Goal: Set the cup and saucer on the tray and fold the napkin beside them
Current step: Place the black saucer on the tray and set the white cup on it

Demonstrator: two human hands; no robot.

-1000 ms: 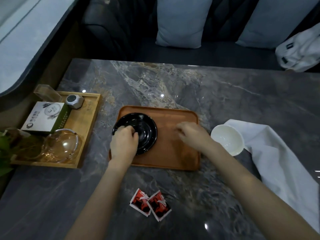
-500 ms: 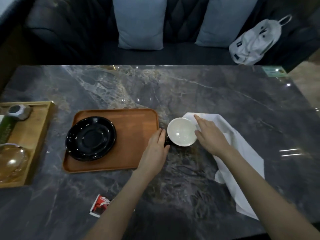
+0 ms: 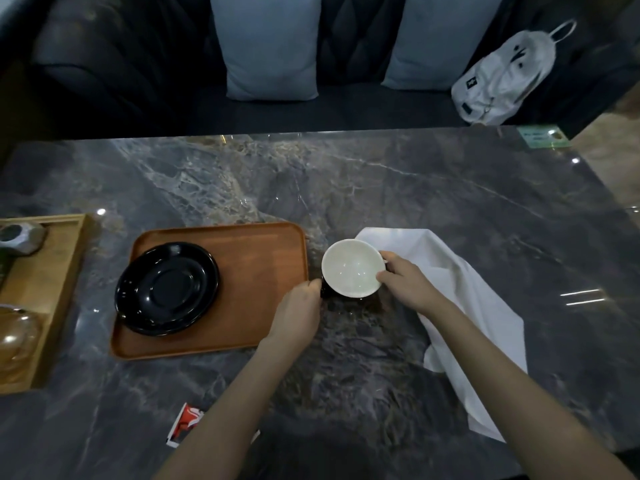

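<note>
Saucer (image 3: 167, 288) sits in tray (image 3: 263, 251); both hands' fingers (image 3: 382, 280) grip empty cup (image 3: 352, 268) beside it.

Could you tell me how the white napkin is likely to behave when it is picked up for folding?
The napkin will probably be floppy: it lies crumpled in soft folds on the table. It looks thin, so likely light. On that glossy surface it may slide while being creased.

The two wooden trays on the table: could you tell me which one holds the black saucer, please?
The darker, round-cornered tray near the table's middle holds the black saucer. The paler, square-edged tray at the left edge carries a glass vessel instead.
</note>
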